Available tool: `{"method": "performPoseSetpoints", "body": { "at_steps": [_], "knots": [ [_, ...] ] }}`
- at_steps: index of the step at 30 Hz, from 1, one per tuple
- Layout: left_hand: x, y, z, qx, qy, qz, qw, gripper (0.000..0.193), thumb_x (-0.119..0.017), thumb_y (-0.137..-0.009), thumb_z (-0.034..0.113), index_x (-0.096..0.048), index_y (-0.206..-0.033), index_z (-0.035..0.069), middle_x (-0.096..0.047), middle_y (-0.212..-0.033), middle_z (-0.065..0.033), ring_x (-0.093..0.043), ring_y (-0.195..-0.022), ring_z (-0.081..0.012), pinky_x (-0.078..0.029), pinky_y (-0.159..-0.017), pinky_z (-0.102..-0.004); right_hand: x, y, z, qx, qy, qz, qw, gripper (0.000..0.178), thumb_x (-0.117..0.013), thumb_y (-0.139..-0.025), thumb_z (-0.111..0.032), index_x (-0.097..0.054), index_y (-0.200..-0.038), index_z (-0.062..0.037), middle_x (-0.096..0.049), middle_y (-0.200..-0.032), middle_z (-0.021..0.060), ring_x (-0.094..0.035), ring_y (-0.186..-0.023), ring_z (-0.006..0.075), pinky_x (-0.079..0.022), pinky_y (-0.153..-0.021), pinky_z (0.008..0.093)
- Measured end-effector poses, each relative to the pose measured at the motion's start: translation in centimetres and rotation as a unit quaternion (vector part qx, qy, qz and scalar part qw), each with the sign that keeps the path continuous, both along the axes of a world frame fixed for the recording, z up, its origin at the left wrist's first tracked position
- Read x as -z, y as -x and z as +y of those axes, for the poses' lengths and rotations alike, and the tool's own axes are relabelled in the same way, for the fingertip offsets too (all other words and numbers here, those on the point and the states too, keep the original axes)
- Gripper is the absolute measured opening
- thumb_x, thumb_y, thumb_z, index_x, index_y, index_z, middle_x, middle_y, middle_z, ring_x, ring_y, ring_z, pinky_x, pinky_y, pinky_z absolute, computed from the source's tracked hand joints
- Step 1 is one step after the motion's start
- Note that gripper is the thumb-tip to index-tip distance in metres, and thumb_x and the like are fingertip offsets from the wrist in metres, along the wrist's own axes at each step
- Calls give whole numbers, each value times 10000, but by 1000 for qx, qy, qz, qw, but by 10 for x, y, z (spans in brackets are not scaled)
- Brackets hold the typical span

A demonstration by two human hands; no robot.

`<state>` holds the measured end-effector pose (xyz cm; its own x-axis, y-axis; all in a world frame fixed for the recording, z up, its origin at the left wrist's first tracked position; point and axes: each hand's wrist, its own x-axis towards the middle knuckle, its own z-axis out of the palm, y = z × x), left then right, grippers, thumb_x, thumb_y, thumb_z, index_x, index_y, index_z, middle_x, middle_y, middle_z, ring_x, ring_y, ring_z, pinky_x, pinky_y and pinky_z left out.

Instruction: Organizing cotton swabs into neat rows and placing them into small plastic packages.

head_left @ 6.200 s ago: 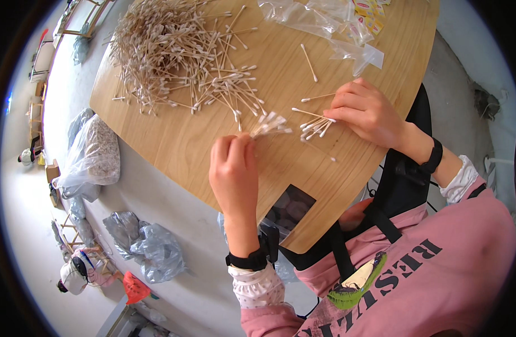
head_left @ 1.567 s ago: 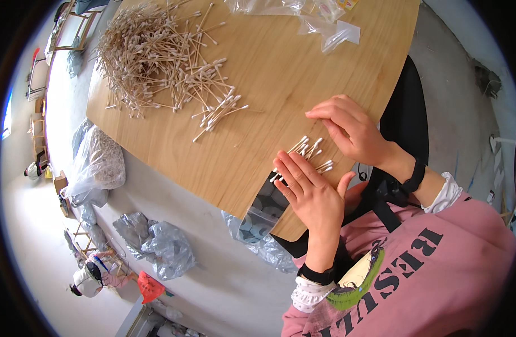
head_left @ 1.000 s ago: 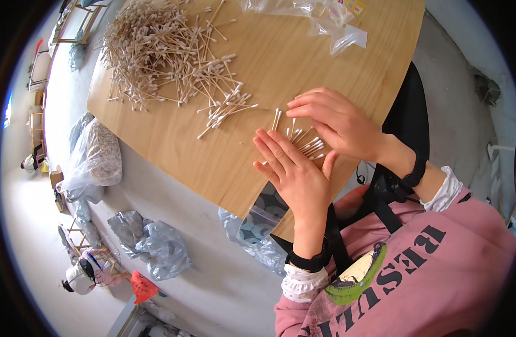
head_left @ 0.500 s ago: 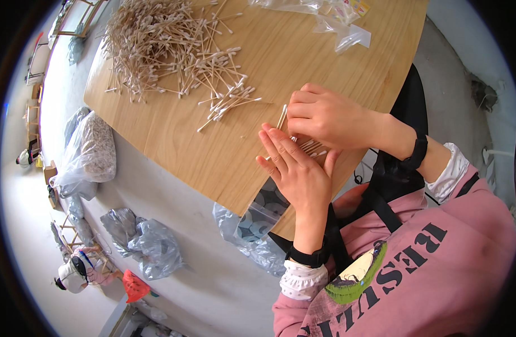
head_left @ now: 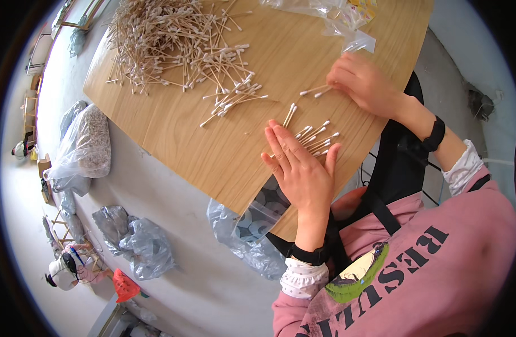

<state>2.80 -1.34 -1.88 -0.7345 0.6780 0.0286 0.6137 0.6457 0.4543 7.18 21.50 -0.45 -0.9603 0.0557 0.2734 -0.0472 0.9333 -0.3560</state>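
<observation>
Lying flat, the left hand [head_left: 304, 173] partly covered cotton swabs [head_left: 314, 139]; the right hand [head_left: 359, 84] pinched two swabs [head_left: 318, 89], probably light and snappy, best held mid-stick.

- Workshop, likely
- Loose swabs [head_left: 162, 42] heaped, 11 o'clock
- Stuffed sack [head_left: 95, 140] on floor [head_left: 196, 241], 9 o'clock
- Grey bags [head_left: 148, 247], 8 o'clock
- Second person [head_left: 64, 272], 8 o'clock

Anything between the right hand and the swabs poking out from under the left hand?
Nothing visible blocks the right hand from the fanned swabs on their exposed side: tabletop lies between. The left hand covers their other ends.
</observation>
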Motion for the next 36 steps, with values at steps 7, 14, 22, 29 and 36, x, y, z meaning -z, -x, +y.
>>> {"method": "performPoseSetpoints", "body": {
  "at_steps": [7,14,22,29,36],
  "knots": [
    [5,-2,-5,28,-4,8,1000,1012,-633,-923,512,-122,-1552,-94,-211,-1630,-231,-190,-1523,-363,-71,-1225,-516,4,47,-37,-14,39,43,998,80,-657,-867,-79,-591,-903,-50,-575,-899,91,-559,-901,303,-466,-784,393],
    [-4,-2,-13,-39,-97,-24,994,1095,-719,-885,406,-14,-1556,-94,-135,-1636,-273,-84,-1538,-397,-34,-1210,-565,-8,58,-50,-86,150,-43,984,49,-661,-835,-81,-624,-803,-74,-616,-871,49,-582,-908,253,-466,-801,385],
    [-19,-5,-5,25,18,-9,999,1093,-658,-897,528,-69,-1543,-129,-141,-1626,-296,-72,-1540,-398,-19,-1218,-541,3,29,-45,-94,167,28,981,91,-710,-839,-63,-686,-928,-61,-619,-949,41,-578,-961,253,-467,-839,374],
    [-13,7,13,57,96,33,993,1155,-527,-849,739,-194,-1520,-141,-160,-1619,-301,-108,-1534,-395,-26,-1233,-502,-5,-12,-50,149,265,60,951,178,-633,-870,-7,-674,-1040,-40,-659,-1055,77,-597,-1041,299,-488,-899,380],
    [-20,14,16,28,97,46,994,1074,-497,-891,709,-206,-1534,-100,-245,-1614,-251,-173,-1529,-360,-54,-1236,-484,4,-14,-70,214,497,93,836,243,-568,-1006,-101,-612,-1238,-41,-630,-1216,72,-583,-1161,194,-452,-1028,325]
  ]
}}
